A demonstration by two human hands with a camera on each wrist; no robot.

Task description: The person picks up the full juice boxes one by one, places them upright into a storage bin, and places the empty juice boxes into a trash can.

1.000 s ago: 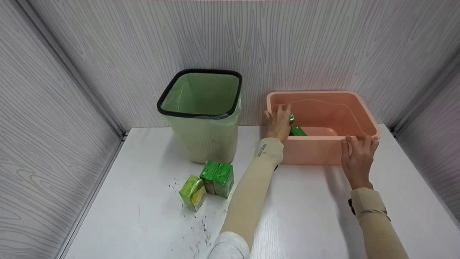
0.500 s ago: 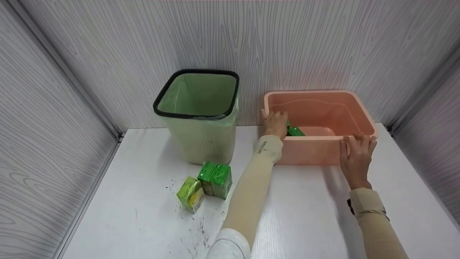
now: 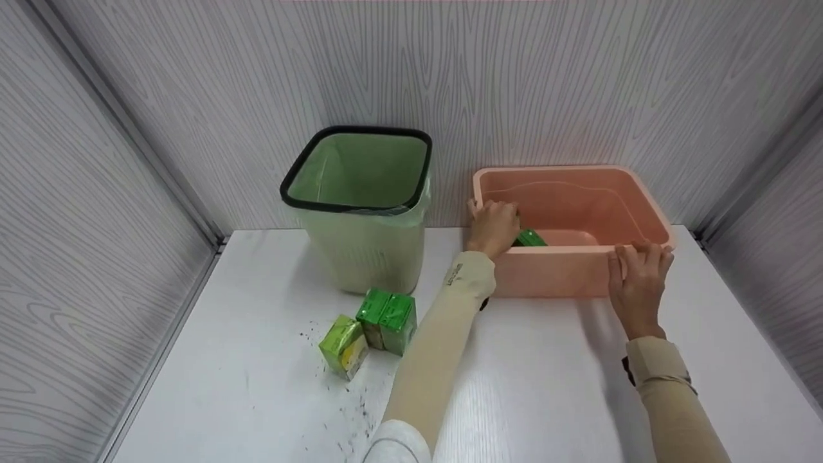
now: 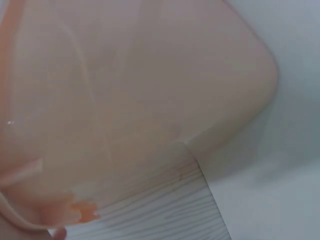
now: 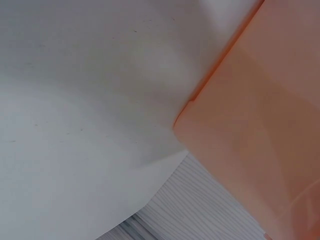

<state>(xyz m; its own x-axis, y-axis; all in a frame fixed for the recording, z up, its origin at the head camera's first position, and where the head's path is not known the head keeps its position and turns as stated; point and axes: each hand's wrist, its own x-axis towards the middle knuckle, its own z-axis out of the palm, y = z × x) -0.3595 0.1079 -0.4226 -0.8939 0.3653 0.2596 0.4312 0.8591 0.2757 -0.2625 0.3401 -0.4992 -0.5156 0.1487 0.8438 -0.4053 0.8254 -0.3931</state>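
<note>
A pink plastic storage bin (image 3: 559,273) stands at the back right of the white table. My left hand (image 3: 494,226) grips its left rim, thumb on the outer side and fingers over the inside. In the left wrist view, the bin's side wall (image 4: 165,90) fills most of the picture, with a fingertip at the lower left. My right hand (image 3: 638,283) holds the front rim near the right corner, fingers bent over the edge. Inside the bin, a green carton (image 3: 531,238) lies close to my left hand, which partly hides it.
Left of the pink bin stands a light green waste bin (image 3: 366,257) with a black rim and a liner. In front of it are two green drink cartons (image 3: 388,320) side by side and a yellow-green carton (image 3: 344,347). Dark specks mark the table. A grey wood-grain wall rises behind.
My left hand has settled lower on the pink bin's left rim, and its fingers now cover a shiny green item seen earlier. The bin has shifted slightly left and nearer. The right hand keeps its hold.
</note>
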